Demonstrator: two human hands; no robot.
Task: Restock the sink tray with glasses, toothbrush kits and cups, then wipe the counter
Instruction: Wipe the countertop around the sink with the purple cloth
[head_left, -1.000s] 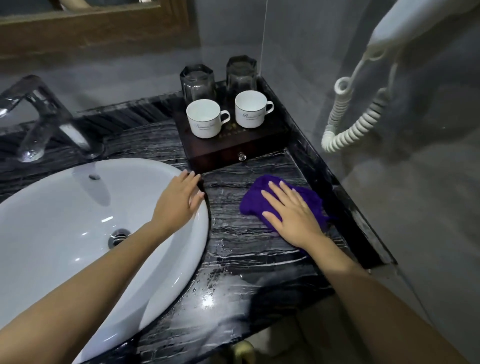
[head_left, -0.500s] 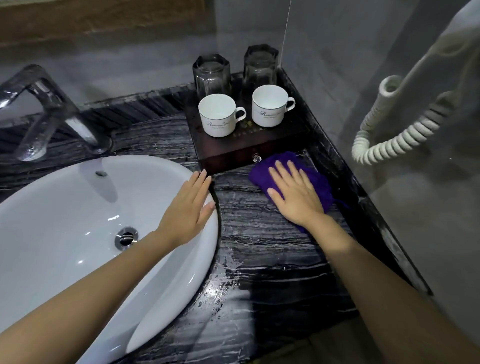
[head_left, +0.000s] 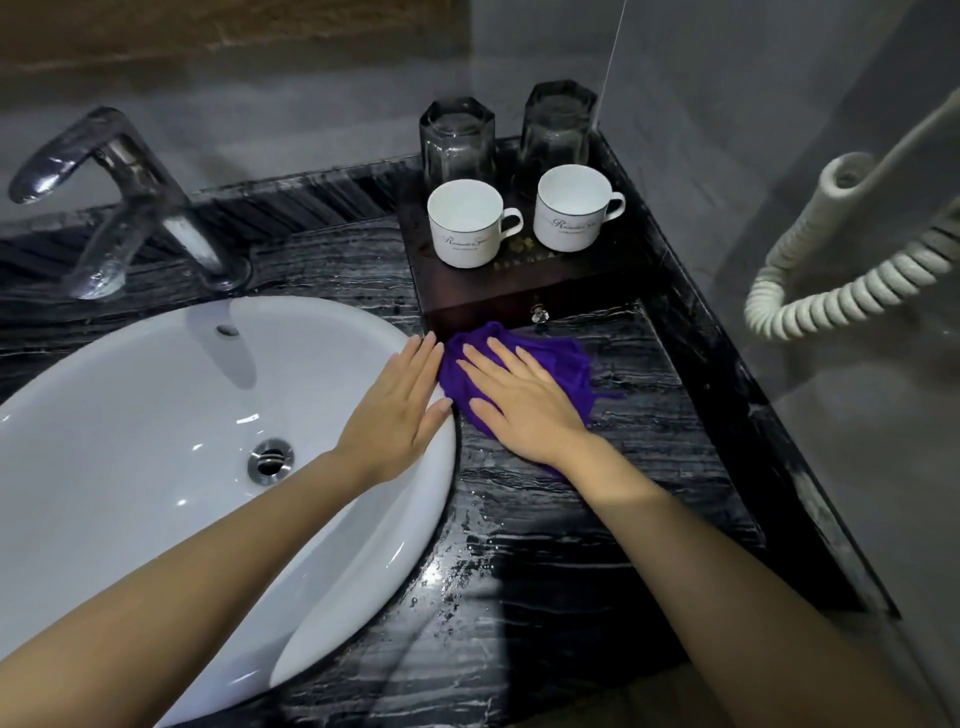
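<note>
Nearest the camera, two bare forearms reach forward over a black marble counter (head_left: 613, 519) streaked with white veins and wet with droplets near the basin edge. Left hand (head_left: 397, 410) lies flat, palm down, fingers straight and close together, resting on the right rim of the white oval sink basin (head_left: 130, 441) — not gripping anything. Right hand (head_left: 519, 405) is flat too, fingers slightly spread, pressing down on a purple cloth (head_left: 561, 364) that is bunched on the counter just beside the basin rim; nothing pinched, just palm pressure. The two hands sit close, side by side, thumbs nearly touching. Cloth's far edge lies right against the front of a dark wooden tray box (head_left: 483, 296) with a small clear knob (head_left: 537, 313) on its front face. On the tray — two white cups with script logos, left cup (head_left: 467, 223) and right cup (head_left: 574, 208), handles pointing right, both upright. Behind them, two faceted clear glasses, left glass (head_left: 457, 137) and right glass (head_left: 556, 127), apparently upside down. Toothbrush kits can't be made out. Chrome faucet (head_left: 119, 202) stands behind the basin on the left; chrome drain (head_left: 270, 460) at basin bottom. Coiled off-white cord (head_left: 831, 291) hangs on the grey wall at right.
</note>
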